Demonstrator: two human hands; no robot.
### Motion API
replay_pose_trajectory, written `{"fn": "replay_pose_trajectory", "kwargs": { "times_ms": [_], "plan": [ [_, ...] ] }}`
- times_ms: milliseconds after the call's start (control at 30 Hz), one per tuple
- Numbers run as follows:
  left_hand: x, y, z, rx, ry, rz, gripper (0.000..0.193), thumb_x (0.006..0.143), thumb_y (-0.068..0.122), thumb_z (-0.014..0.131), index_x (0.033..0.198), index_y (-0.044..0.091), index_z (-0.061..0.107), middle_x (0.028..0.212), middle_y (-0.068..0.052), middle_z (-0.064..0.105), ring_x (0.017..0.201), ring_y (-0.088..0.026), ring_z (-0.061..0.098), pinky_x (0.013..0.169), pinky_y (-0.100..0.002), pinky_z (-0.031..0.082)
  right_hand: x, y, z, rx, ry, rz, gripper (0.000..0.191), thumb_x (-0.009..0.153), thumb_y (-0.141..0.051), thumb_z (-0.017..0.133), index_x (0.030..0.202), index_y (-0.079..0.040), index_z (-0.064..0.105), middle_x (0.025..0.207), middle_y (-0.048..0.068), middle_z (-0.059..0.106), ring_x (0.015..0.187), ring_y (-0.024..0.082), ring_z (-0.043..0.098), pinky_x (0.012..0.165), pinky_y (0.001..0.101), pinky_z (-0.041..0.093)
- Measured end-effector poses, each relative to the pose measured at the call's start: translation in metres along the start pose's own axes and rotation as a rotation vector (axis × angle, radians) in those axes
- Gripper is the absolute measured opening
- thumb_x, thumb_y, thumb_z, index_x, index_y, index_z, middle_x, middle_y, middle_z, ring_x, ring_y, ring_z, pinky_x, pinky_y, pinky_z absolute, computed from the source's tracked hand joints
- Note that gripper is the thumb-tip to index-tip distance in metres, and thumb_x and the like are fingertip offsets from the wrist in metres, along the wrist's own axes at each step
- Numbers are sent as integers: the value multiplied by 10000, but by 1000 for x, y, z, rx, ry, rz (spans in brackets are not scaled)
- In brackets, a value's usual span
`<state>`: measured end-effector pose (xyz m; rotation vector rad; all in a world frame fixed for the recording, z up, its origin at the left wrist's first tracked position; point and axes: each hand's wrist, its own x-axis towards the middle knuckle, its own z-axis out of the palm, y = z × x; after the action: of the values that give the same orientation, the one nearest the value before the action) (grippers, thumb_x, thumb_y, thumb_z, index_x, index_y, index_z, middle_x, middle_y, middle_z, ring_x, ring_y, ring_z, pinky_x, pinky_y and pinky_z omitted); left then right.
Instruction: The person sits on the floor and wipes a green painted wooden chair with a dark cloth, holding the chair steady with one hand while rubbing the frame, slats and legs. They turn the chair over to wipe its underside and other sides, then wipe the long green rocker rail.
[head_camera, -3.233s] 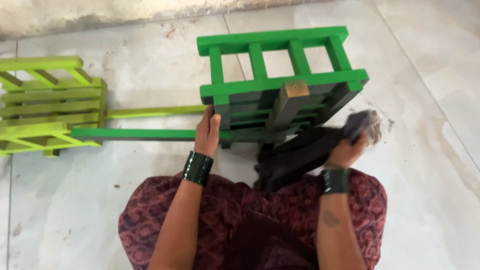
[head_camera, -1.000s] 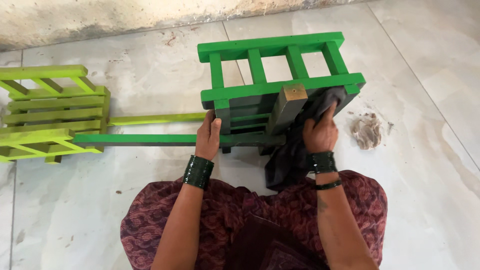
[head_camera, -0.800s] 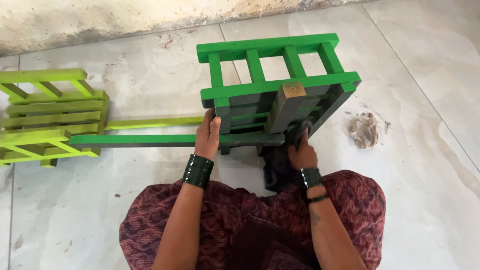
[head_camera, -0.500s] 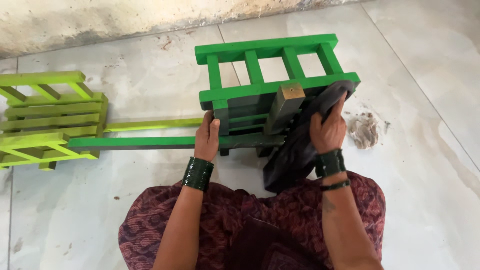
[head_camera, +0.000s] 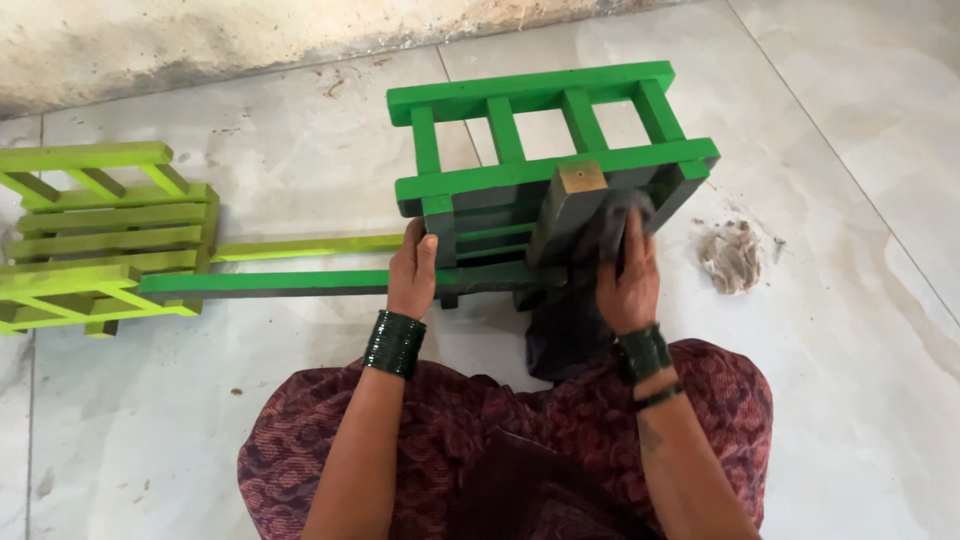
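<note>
A dark green slatted wooden frame (head_camera: 530, 100) lies on the tiled floor in front of me, with a squared wooden leg (head_camera: 575, 190) sticking up at its near side. My left hand (head_camera: 412, 270) grips the frame's near corner post. My right hand (head_camera: 628, 275) presses a dark grey cloth (head_camera: 570, 310) against the frame beside the leg, and the cloth hangs down to my lap. Both wrists wear dark green bangles.
A lighter lime-green slatted frame (head_camera: 100, 235) lies at the left, joined to the dark one by long green rails (head_camera: 300, 283). A crumpled brownish rag or dirt clump (head_camera: 730, 257) sits on the floor at right. A stained wall base runs along the top.
My right hand with the cloth has been rubbing back and forth over the frame's near right side, now sitting lower and closer to the wooden leg. The left hand has kept its hold.
</note>
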<state>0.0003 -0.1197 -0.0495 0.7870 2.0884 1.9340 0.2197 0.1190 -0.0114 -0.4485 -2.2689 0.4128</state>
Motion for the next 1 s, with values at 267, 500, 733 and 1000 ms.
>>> {"fn": "replay_pose_trajectory", "kwargs": {
  "times_ms": [267, 500, 733, 1000],
  "plan": [
    [-16, -1, -21, -36, 11, 77, 585, 1084, 470, 466, 1438, 6, 513, 1247, -161, 701, 1107, -229, 655, 972, -330, 494, -2, -18, 29, -166, -127, -8, 573, 827, 5, 601, 1392, -69, 539, 1202, 279, 553, 1115, 490, 578, 900, 517, 529],
    [-32, 0, -34, -36, 6, 41, 600, 1074, 483, 459, 1442, 14, 518, 1252, -161, 704, 1119, -241, 665, 976, -338, 499, -11, -40, -11, -99, -17, 158, 812, 784, -95, 594, 1554, 62, 388, 1270, 335, 623, 1034, 496, 655, 846, 534, 554],
    [-35, 4, -35, -28, 15, 81, 576, 1088, 454, 467, 1444, 3, 508, 1292, -224, 683, 1185, -309, 666, 1006, -362, 494, 27, -74, -3, -285, -266, 417, 806, 765, -189, 611, 1523, 21, 434, 1126, 277, 691, 958, 493, 663, 828, 572, 536],
    [-34, 3, -30, -8, 24, 56, 595, 1070, 463, 454, 1438, -1, 515, 1271, -232, 692, 1163, -349, 682, 982, -382, 510, 32, -46, -30, -310, -274, 258, 659, 785, -170, 603, 1443, -208, 591, 1147, 205, 707, 953, 469, 678, 809, 578, 541]
  ]
}}
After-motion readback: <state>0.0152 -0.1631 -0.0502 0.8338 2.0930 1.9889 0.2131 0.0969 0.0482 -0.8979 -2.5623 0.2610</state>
